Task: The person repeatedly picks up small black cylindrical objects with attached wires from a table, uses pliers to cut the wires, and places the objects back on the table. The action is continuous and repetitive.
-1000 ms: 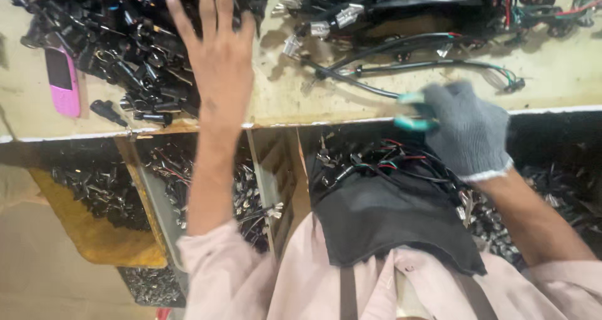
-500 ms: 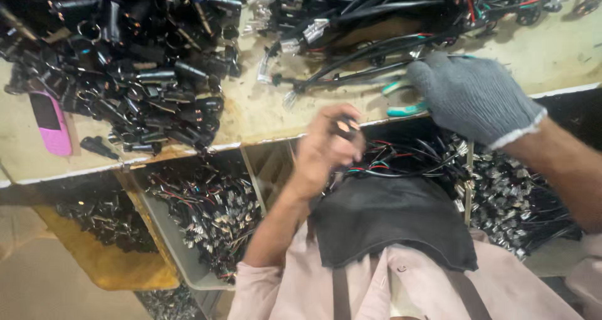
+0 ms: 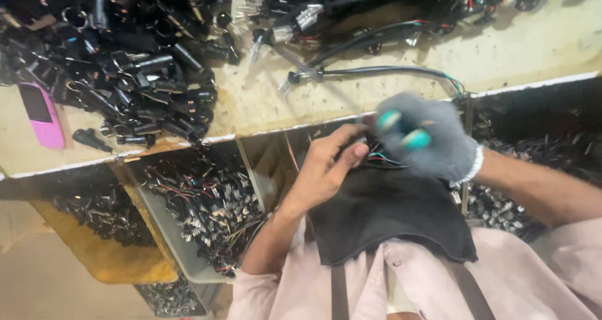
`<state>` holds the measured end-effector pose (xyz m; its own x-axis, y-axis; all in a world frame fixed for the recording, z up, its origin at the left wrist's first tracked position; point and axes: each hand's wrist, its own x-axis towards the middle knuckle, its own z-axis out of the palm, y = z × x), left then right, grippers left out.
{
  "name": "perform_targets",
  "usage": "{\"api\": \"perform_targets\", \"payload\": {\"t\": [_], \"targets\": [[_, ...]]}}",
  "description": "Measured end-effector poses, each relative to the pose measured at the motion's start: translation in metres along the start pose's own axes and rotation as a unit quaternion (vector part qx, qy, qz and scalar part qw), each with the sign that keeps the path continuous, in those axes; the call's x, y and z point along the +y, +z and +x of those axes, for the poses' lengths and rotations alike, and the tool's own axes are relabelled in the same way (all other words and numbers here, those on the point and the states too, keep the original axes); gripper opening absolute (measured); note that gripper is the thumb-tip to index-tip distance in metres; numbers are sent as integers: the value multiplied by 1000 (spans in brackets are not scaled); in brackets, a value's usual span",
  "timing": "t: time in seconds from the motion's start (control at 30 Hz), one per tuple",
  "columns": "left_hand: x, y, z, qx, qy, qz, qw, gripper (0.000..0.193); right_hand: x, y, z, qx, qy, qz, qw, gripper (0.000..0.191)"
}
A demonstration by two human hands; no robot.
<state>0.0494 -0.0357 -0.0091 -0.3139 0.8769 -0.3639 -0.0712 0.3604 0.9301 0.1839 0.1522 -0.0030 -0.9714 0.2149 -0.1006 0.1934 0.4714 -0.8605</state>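
Note:
My bare left hand (image 3: 329, 164) is curled just below the table's front edge, its fingertips pinched on a small black wired part (image 3: 370, 152) that is mostly hidden. My right hand (image 3: 433, 141), in a grey knit glove, touches it from the right and grips a teal-handled tool (image 3: 404, 132). Only the tool's handle tips show. Both hands hover over a dark cloth (image 3: 389, 220) on my lap. Thin coloured wires (image 3: 385, 161) run under the glove.
A heap of black connectors (image 3: 132, 63) covers the table's left. A pink phone (image 3: 41, 114) lies beside it, and black cable harnesses (image 3: 376, 41) lie at the back. Below the edge are bins of cut wire pieces (image 3: 207, 207), a yellow tray (image 3: 119, 267) and a right bin (image 3: 533, 163).
My left hand drew back from the connector heap to the table edge with a small black part. The gloved right hand brought the tool leftward to meet it.

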Motion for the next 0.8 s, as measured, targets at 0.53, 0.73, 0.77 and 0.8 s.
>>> {"api": "perform_targets", "payload": {"t": [0.53, 0.73, 0.77, 0.8], "targets": [[7, 5, -5, 1, 169, 2, 986, 32, -23, 20, -17, 256, 40, 617, 743, 15], [19, 17, -2, 28, 214, 40, 976, 47, -37, 12, 9, 244, 72, 577, 776, 17], [18, 19, -3, -39, 197, 218, 955, 49, -35, 4, 9, 258, 77, 510, 817, 17], [17, 20, -4, -96, 171, 386, 901, 55, -33, -6, 5, 270, 83, 410, 867, 18]]}}
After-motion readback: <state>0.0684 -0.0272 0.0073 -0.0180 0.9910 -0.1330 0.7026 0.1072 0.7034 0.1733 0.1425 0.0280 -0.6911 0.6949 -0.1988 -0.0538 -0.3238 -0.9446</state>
